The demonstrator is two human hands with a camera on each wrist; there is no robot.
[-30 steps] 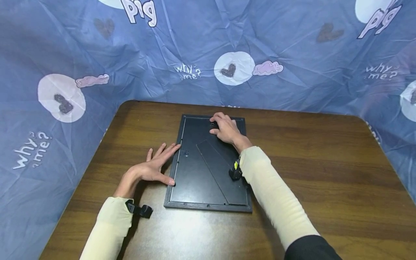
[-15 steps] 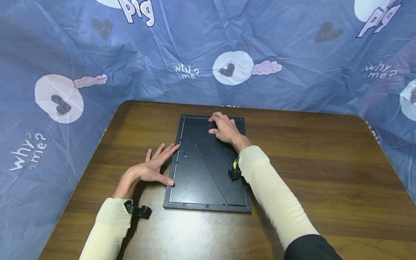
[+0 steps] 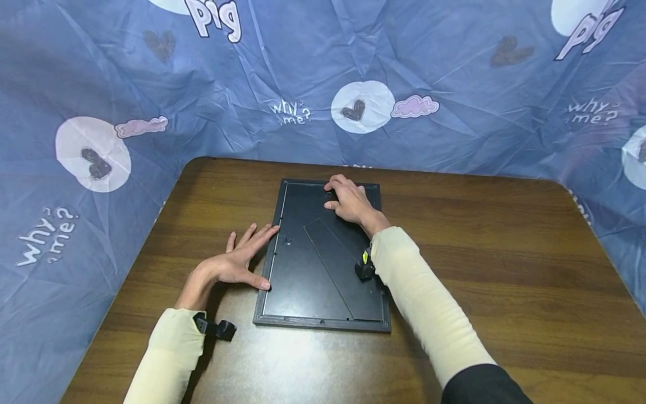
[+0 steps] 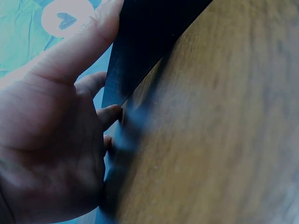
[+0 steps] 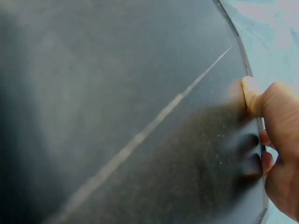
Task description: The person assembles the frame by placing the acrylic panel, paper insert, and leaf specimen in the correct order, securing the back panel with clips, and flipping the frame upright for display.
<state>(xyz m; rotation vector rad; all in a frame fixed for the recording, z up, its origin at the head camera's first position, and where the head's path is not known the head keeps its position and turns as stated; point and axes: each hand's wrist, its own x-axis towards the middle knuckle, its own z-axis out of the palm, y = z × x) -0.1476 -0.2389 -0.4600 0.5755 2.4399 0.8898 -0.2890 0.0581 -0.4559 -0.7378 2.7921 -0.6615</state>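
A black picture frame (image 3: pixel 298 280) lies back side up on the wooden table in the head view. Its backing board carries a slanted easel leg (image 3: pixel 344 280) flush with it and a small hanger (image 3: pixel 288 240) near the left side. My left hand (image 3: pixel 229 266) is spread beside the frame, thumb tip and fingertips touching its left border. Over the top end rests my right hand (image 3: pixel 349 203), fingers bent near a second hanger (image 3: pixel 330 196) and thumb apart on the board. The right wrist view shows that thumb (image 5: pixel 252 95) on the dark backing; the other fingers are partly hidden.
The brown wooden table (image 3: pixel 484 252) has rounded far corners. Behind and beside it hangs a blue printed cloth (image 3: pixel 303 67). A small black camera (image 3: pixel 225 330) is strapped at my left wrist, and another (image 3: pixel 364 270) at my right wrist, overlapping the frame.
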